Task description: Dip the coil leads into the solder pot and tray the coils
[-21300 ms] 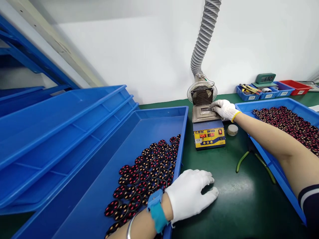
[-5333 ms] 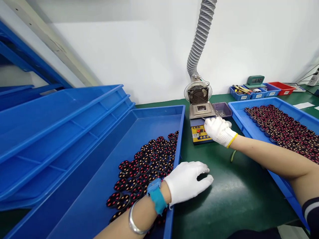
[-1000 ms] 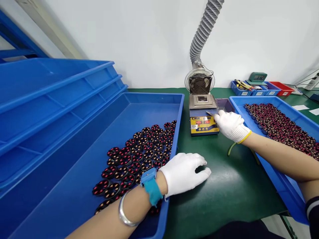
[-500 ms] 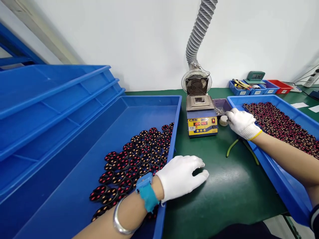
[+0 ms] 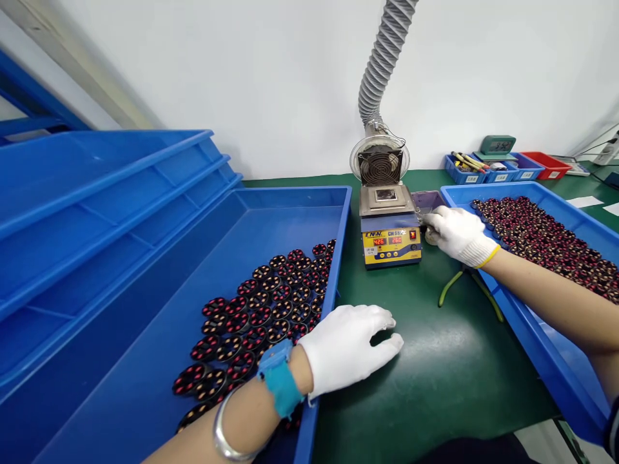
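Observation:
Both my hands wear white gloves. My left hand (image 5: 349,347) rests on the green mat (image 5: 435,367), fingers loosely curved and apart, holding nothing, just right of the left blue tray (image 5: 271,206). That tray holds several black and red round coil parts (image 5: 271,306). My right hand (image 5: 457,233) is closed beside the yellow and blue solder pot (image 5: 391,222), over a small round white tin (image 5: 430,237). What its fingers pinch is hidden. To the right, a second blue tray (image 5: 536,335) is filled with several dark red coil parts (image 5: 546,238).
A grey ribbed extraction hose (image 5: 382,64) ends at a fan (image 5: 380,166) behind the pot. Green-handled pliers (image 5: 452,287) lie on the mat under my right forearm. Stacked blue trays (image 5: 97,206) lean at the left. Small bins (image 5: 498,169) sit at the back right.
My right hand has shifted slightly left and nearer to the solder pot, covering the round tin. My left hand has stayed in place on the mat.

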A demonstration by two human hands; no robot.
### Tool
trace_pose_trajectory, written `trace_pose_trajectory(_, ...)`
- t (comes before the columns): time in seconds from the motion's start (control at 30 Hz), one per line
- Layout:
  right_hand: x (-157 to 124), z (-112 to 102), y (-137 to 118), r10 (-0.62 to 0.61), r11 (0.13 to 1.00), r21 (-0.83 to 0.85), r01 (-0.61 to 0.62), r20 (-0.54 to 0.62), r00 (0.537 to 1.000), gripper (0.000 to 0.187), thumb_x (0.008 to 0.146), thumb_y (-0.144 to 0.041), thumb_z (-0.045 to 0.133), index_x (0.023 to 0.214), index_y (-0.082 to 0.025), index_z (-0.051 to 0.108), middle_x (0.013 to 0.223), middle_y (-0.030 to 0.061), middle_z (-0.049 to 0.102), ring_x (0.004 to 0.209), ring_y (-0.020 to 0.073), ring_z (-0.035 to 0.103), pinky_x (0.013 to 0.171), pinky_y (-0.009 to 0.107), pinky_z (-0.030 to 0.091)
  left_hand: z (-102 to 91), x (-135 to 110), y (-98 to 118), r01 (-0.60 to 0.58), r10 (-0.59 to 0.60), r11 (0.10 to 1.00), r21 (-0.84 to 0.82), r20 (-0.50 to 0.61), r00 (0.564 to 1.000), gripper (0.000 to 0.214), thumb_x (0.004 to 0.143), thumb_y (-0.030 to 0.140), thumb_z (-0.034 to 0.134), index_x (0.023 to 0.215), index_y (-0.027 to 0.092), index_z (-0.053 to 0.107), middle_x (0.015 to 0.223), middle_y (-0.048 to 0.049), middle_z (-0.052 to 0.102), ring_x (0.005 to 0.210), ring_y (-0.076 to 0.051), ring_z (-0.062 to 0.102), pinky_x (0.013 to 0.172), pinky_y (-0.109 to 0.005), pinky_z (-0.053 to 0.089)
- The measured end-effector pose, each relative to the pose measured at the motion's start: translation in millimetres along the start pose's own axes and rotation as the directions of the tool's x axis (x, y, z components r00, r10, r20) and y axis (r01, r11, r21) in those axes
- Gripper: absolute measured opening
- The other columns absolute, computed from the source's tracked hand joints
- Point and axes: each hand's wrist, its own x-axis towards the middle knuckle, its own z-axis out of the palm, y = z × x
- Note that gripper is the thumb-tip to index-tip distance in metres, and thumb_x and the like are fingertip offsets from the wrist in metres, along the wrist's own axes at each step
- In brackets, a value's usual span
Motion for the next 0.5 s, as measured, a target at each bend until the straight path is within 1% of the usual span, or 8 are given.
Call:
trace_pose_trajectory(0.07, 8.0, -3.7, -10.2, -0.089, 0.996, 0.021, 0.088, 0.036, 0.995, 0.039, 0.094, -0.029, 0.035, 0.125, -0.023, 0.056, 0.113, 0.0122, 0.060, 0.100, 0.0276, 0.056, 0.078, 0.036, 0.042, 0.7, -0.1, -0.4, 0.001, -0.001, 1.000, -0.007, -0.006, 1.000, 0.041, 0.090, 0.049, 0.046, 0.110, 0.022, 0.071, 0.110, -0.0051, 0.073, 0.098, -0.025, 0.069, 0.088, -0.036, 0.052)
trace_pose_trajectory(0.17, 18.9, -2.0, -16.3, -0.136, 0.991, 0.024, 0.135, 0.058, 0.989, 0.042, 0.094, -0.025, 0.033, 0.127, -0.020, 0.057, 0.118, 0.0137, 0.060, 0.108, 0.0298, 0.052, 0.092, 0.041, 0.038, 1.3, 0.2, -0.9, -0.013, 0.010, 0.997, -0.071, -0.044, 0.999, 0.039, 0.091, 0.047, 0.048, 0.110, 0.022, 0.071, 0.112, -0.0038, 0.072, 0.101, -0.023, 0.068, 0.092, -0.035, 0.051)
trace_pose_trajectory(0.23, 20.1, 2.5, -13.5, -0.153, 0.988, 0.020, 0.153, 0.027, 0.988, 0.044, 0.092, -0.023, 0.034, 0.131, -0.019, 0.056, 0.127, 0.0120, 0.058, 0.113, 0.0306, 0.049, 0.101, 0.043, 0.033, -0.4, 0.6, -1.4, -0.022, -0.001, 0.984, -0.177, -0.130, 0.992, 0.035, 0.091, 0.044, 0.050, 0.105, 0.021, 0.073, 0.110, -0.0026, 0.073, 0.102, -0.020, 0.068, 0.094, -0.031, 0.051)
trace_pose_trajectory(0.3, 14.5, 6.5, -9.5, -0.185, 0.982, 0.019, 0.186, -0.043, 0.982, 0.048, 0.091, -0.022, 0.037, 0.135, -0.018, 0.053, 0.135, 0.0104, 0.055, 0.118, 0.0305, 0.046, 0.108, 0.043, 0.027, -6.3, 0.3, -2.7, -0.020, -0.069, 0.951, -0.307, -0.274, 0.959, 0.031, 0.091, 0.040, 0.052, 0.099, 0.020, 0.074, 0.108, -0.0023, 0.074, 0.101, -0.018, 0.068, 0.096, -0.028, 0.050)
trace_pose_trajectory(0.33, 9.2, 8.1, -8.5, -0.219, 0.975, 0.020, 0.221, -0.075, 0.973, 0.049, 0.090, -0.023, 0.038, 0.137, -0.016, 0.052, 0.136, 0.0107, 0.054, 0.120, 0.0301, 0.045, 0.110, 0.043, 0.025, -11.2, -0.4, -4.4, -0.013, -0.130, 0.929, -0.369, -0.360, 0.924, 0.030, 0.091, 0.040, 0.054, 0.097, 0.019, 0.074, 0.107, -0.0027, 0.074, 0.101, -0.018, 0.068, 0.096, -0.028, 0.050)
trace_pose_trajectory(0.37, 2.4, 9.7, -8.6, -0.265, 0.963, 0.019, 0.269, -0.099, 0.959, 0.049, 0.090, -0.024, 0.038, 0.137, -0.015, 0.052, 0.136, 0.0115, 0.054, 0.122, 0.0300, 0.044, 0.111, 0.044, 0.023, -17.7, -1.8, -7.2, -0.004, -0.203, 0.906, -0.424, -0.441, 0.874, 0.029, 0.090, 0.040, 0.055, 0.098, 0.018, 0.073, 0.107, -0.0035, 0.074, 0.101, -0.018, 0.067, 0.096, -0.029, 0.050)
trace_pose_trajectory(0.43, -14.7, 14.4, -11.3, -0.403, 0.913, 0.018, 0.407, -0.109, 0.909, 0.048, 0.091, -0.026, 0.036, 0.133, -0.015, 0.056, 0.132, 0.0136, 0.058, 0.121, 0.0296, 0.046, 0.110, 0.044, 0.025, -34.1, -8.2, -18.2, 0.018, -0.356, 0.857, -0.515, -0.566, 0.743, 0.033, 0.088, 0.041, 0.058, 0.103, 0.015, 0.070, 0.110, -0.0065, 0.073, 0.103, -0.020, 0.066, 0.098, -0.033, 0.050)
trace_pose_trajectory(0.5, -34.0, 23.6, -14.8, -0.503, 0.862, 0.013, 0.506, -0.085, 0.860, 0.045, 0.090, -0.028, 0.038, 0.126, -0.019, 0.064, 0.124, 0.0148, 0.063, 0.117, 0.0299, 0.051, 0.105, 0.044, 0.031, -52.0, -22.3, -38.6, 0.027, -0.485, 0.801, -0.598, -0.622, 0.614, 0.040, 0.087, 0.041, 0.060, 0.115, 0.013, 0.064, 0.117, -0.0104, 0.069, 0.104, -0.021, 0.066, 0.097, -0.036, 0.050)
